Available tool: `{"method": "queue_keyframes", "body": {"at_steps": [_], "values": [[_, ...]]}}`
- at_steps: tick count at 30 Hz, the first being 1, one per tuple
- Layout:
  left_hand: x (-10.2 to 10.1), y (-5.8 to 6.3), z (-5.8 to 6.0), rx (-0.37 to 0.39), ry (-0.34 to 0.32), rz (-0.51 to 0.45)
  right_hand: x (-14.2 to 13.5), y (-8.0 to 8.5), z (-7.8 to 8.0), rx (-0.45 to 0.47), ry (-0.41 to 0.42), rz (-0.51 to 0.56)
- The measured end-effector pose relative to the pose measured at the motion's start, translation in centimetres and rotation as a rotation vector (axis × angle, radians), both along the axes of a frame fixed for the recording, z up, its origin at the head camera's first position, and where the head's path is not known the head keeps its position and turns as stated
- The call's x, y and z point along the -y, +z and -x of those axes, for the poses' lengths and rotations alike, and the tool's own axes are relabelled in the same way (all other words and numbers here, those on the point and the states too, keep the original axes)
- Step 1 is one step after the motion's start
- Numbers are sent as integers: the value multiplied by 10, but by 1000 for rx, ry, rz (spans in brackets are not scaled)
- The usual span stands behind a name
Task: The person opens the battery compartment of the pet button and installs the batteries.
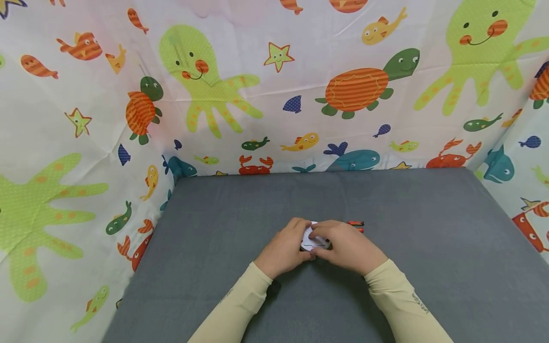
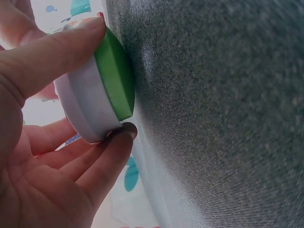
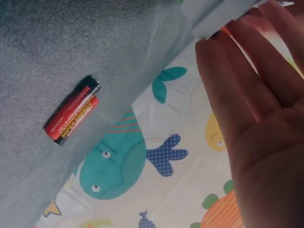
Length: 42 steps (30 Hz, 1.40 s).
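- Left hand [image 1: 285,248] grips one white-and-green device [image 2: 91,97].
- Right hand [image 1: 350,245] seemingly pinches it too, some fingertips hidden.
- Two red batteries [image 3: 71,113] lie nearby, one partly covered.

Left hand [image 1: 284,248] curled, right hand [image 1: 350,245] just beside (thumbs [image 1: 323,254] close together), forearms [image 1: 236,305] angled inward.

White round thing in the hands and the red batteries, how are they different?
The white round thing is bigger and wide; the batteries are small and thin. The white round thing has a green part; the batteries are red and black. The left hand and right hand hold the white round thing; the batteries lie loose on the grey cloth. Both show more than one colour.
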<state>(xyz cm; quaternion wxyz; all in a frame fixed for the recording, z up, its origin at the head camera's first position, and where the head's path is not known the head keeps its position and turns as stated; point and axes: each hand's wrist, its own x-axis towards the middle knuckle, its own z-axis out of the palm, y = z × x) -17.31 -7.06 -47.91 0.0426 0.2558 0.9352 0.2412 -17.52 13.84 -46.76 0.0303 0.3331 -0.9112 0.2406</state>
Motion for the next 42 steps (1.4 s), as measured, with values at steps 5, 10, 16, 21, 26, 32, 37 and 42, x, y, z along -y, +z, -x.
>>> {"method": "queue_keyframes", "body": {"at_steps": [5,10,16,21,26,32,37,42], "values": [[-2,2,3,-2,4,-3,-4,1,4,1,-10,35],[-2,1,1,-7,10,-4,-3,0,2,-11,-18,36],[-1,-4,-1,0,-4,-26,2,-1,-3,-45,3,22],[-1,-4,2,9,-1,-39,3,3,-3,-87,-5,-2],[-2,-4,3,28,24,-30,-9,10,-5,-53,-70,2],[-4,-5,3,41,37,-15,-62,2,-17,-59,-240,-62],[-3,-5,2,61,50,-22,-102,-16,-28,3,-340,-122],[-6,-6,1,58,51,-15,-116,-25,-29,22,-355,-102]]}}
